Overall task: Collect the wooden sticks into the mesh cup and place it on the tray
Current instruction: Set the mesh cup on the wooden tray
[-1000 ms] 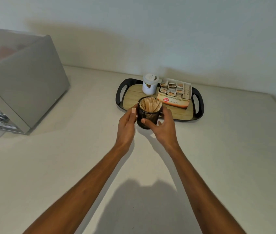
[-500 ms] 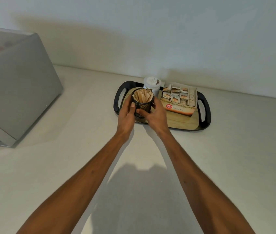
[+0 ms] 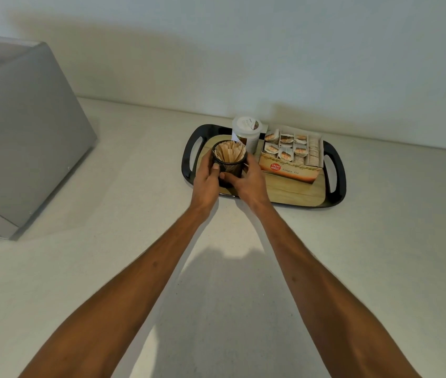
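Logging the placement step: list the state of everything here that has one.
Tray: flat on countertop.
Mesh cup: upright, held over the tray's left part.
Wooden sticks: standing inside the cup.
Left hand: grips the cup.
Right hand: grips the cup.
Jar: upright, lid on.
Ginger tea box: open, sachets showing.

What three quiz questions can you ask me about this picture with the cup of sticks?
1. True or false: the mesh cup has wooden sticks in it.
2. Pick one. What holds the cup? A) only the left hand B) only the right hand C) both hands
3. Fill the gap: the open box on the tray says "Ginger ___".

Key: 1 true. 2 C, one hand grips each side of the cup. 3 Tea.
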The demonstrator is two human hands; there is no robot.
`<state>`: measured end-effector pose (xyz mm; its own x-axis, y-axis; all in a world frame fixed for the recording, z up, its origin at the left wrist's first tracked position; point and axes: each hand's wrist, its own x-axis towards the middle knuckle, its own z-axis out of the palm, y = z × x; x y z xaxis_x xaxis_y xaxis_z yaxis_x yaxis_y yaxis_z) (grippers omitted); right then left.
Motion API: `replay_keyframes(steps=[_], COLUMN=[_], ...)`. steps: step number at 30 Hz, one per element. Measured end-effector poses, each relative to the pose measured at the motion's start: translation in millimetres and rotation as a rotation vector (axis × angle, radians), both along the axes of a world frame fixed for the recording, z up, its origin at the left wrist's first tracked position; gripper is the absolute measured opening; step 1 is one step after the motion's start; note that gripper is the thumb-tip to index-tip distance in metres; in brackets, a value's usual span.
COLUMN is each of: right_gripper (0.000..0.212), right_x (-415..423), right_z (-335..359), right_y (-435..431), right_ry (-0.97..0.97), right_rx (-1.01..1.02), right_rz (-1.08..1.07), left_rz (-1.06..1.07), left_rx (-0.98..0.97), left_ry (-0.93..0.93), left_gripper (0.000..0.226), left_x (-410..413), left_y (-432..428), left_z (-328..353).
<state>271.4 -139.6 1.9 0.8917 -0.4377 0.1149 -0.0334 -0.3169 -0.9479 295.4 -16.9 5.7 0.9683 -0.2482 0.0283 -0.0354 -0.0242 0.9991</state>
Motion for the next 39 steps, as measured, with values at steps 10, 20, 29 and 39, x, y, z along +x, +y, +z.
replay_keyframes(steps=[10, 20, 29, 39], right_gripper=[0.076, 0.057, 0.07, 0.084], right_x=[-20, -86, -84, -55], right_z=[4, -13, -9, -15], right_y=[11, 22, 22, 33], right_ry=[0.03, 0.086, 0.041, 0.173], right_rx=[-0.227, -0.913, -1.09, -1.05], right_rz=[-0.035, 0.011, 0.037, 0.076], left_rz=[0.006, -0.121, -0.192, -0.198], left_rx=[0.274, 0.935, 1.013, 0.993], left_ry=[-0.224, -0.648, -0.548, -0.518], left_gripper=[0.054, 0.061, 0.064, 0.065], left_x=[-13, -45, -55, -52], left_y=[23, 74, 73, 74], left_z=[-5, -49, -55, -59])
